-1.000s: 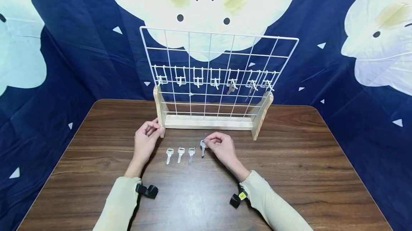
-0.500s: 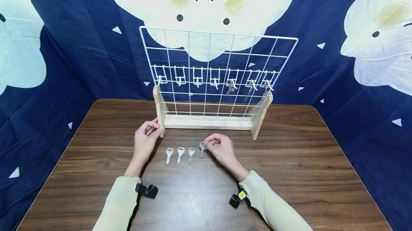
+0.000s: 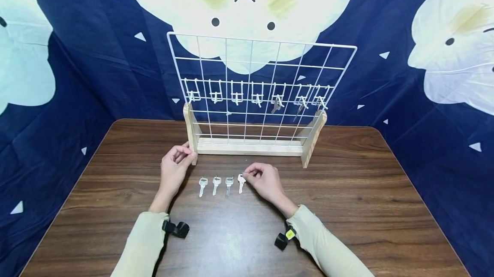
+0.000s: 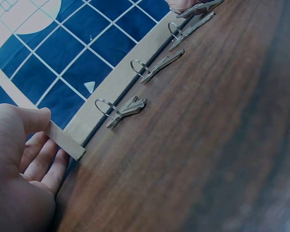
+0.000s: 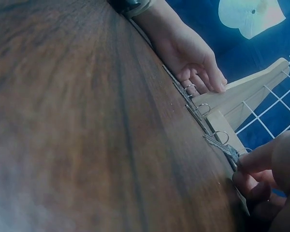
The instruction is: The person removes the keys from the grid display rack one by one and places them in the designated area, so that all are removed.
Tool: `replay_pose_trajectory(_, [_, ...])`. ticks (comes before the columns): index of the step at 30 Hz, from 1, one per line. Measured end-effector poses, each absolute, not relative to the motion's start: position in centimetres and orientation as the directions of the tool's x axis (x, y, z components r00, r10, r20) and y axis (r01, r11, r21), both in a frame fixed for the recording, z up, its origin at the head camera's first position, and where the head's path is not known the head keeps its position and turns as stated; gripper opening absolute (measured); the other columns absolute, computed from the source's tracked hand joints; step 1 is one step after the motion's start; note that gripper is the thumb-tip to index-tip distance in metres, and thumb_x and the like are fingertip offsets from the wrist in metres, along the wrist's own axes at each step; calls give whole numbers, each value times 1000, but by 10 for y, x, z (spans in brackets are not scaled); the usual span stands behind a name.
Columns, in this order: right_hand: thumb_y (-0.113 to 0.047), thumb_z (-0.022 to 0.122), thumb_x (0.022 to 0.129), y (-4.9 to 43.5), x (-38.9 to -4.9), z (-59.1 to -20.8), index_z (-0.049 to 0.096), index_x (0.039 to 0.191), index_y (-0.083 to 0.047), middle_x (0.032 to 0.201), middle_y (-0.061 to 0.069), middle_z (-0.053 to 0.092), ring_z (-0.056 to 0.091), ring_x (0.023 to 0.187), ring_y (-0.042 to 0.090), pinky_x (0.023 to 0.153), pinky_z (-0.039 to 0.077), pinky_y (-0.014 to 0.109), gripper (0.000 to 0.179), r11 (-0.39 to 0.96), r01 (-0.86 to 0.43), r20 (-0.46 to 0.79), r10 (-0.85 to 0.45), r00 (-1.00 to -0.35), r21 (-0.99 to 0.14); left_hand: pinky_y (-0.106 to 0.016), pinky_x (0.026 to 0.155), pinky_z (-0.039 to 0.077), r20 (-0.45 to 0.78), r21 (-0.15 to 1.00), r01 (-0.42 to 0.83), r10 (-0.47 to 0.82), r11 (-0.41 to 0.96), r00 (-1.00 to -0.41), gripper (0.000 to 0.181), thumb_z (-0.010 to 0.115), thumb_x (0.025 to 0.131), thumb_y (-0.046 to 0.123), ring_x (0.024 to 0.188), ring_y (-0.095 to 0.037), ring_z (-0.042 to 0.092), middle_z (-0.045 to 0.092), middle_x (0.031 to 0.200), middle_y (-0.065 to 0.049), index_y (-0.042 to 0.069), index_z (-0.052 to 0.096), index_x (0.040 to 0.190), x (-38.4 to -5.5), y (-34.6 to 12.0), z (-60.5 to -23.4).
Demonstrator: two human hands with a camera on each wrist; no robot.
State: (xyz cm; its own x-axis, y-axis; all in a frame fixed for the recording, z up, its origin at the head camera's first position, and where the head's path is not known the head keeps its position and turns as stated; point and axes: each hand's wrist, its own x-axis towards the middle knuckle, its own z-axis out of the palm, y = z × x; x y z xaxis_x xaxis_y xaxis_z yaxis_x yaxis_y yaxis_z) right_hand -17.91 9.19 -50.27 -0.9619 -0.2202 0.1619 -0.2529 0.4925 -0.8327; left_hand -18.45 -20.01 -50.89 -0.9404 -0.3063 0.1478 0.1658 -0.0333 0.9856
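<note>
My right hand (image 3: 266, 180) pinches a silver key (image 3: 241, 184) by its head end, close over the table at the right end of a row. The other three keys, a left one (image 3: 203, 187), a middle one (image 3: 217, 185) and a right one (image 3: 229, 185), lie side by side with blades toward me. Each carries a small wire ring, as the ring (image 4: 107, 107) in the left wrist view shows. My left hand (image 3: 175, 170) grips the rack's left wooden leg (image 3: 191, 127) between thumb and fingers; the leg covers some fingertips.
A white wire grid (image 3: 251, 64) stands upright in the wooden base (image 3: 251, 147), with several white hooks across it. Keys hang toward the right, including one key (image 3: 276, 104) and another key (image 3: 299, 109). Behind the brown table (image 3: 347, 208) hangs a blue cloud-print cloth (image 3: 96, 54).
My right hand has drawn the pinched key slightly toward me and to the left, bringing it nearly level with the row. The left hand keeps its place on the rack's leg.
</note>
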Motion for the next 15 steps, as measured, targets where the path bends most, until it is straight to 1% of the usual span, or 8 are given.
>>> replay_pose_trajectory(9, [-10, 89, 92, 89, -177, -503, 83, 86, -15, 69, -10, 68, 49, 57, -3, 53, 41, 18, 9, 570, -340, 246, -238, -939, -748, -13, 102, 57, 150, 985, 170, -307, -39, -940, 16, 71, 101, -12, 114, 5, 70, 63, 151, -31, -19, 58, 107, -185, -200, -510])
replay_pose_trajectory(15, [-11, 90, 92, 88, -177, -503, 84, 86, -14, 69, -8, 69, 48, 57, -4, 53, 42, 18, 9, 586, -367, 274, -244, -930, -723, -14, 101, 58, 155, 984, 174, -310, -35, -938, 16, 71, 101, -13, 114, 5, 71, 63, 151, -32, -20, 58, 107, -185, -200, -511])
